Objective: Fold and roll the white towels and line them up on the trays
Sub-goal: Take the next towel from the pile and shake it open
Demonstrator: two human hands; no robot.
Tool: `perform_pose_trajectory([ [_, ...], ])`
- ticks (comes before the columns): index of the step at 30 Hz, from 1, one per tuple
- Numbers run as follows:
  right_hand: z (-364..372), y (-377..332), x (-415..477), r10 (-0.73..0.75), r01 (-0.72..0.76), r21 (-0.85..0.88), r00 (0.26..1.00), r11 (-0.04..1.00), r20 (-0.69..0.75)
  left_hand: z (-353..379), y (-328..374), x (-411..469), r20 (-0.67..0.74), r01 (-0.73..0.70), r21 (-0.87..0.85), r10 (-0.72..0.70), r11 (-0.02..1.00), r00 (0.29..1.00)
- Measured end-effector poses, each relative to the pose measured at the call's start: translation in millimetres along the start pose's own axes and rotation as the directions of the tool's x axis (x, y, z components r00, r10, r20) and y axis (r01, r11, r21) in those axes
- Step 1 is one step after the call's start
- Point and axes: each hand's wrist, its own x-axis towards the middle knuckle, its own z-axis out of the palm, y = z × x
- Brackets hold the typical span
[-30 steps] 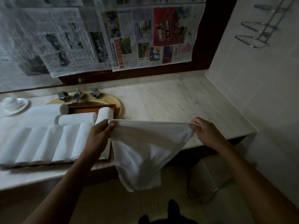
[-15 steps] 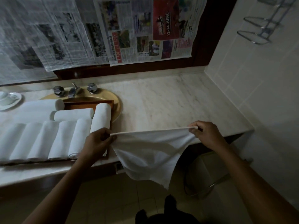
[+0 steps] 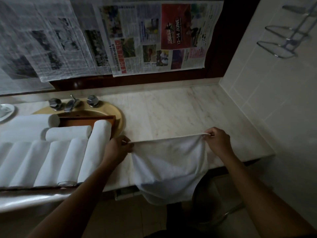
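A white towel (image 3: 169,162) is stretched taut along its top edge above the front edge of the counter (image 3: 171,109), and its lower part hangs past that edge. The left hand (image 3: 118,150) and the right hand (image 3: 217,143) each pinch a top corner. Rolled towels (image 3: 51,160) lie side by side toward the counter's left end, by a wooden tray (image 3: 82,120).

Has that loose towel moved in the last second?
Yes. The towel has gone forward over the counter; less of it hangs below the counter's front edge than before.
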Motion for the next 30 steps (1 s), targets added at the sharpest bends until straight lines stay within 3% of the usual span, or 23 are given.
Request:
perform_pose_trajectory([
  [4, 9, -24, 64, -0.011, 0.016, 0.080, 0.998, 0.997, -0.063, -4, 38, 56, -0.132, -0.001, -0.065, -0.008, 0.998, 0.991],
  [10, 27, -60, 178, -0.046, 0.053, 0.175, 0.998, 0.983, -0.045, -8, 82, 160, -0.294, 0.034, -0.072, -0.054, 0.997, 0.954],
  [20, 79, -114, 329, -0.137, 0.133, 0.252, 0.991, 0.958, -0.003, 3, 85, 321, -0.480, 0.189, -0.033, -0.181, 0.981, 0.859],
  [24, 113, -121, 367, -0.149, 0.139, 0.218, 0.988, 0.966, 0.031, 13, 69, 366, -0.481, 0.231, -0.034, -0.218, 0.972, 0.849],
  [27, 151, -106, 383, -0.135, 0.112, 0.186, 0.984, 0.976, 0.117, 28, 47, 388, -0.405, 0.277, 0.045, -0.236, 0.960, 0.883],
  [30, 182, -87, 382, -0.080, 0.051, 0.154, 0.979, 0.987, 0.189, 43, 23, 390, -0.347, 0.323, 0.014, -0.299, 0.946, 0.889],
])
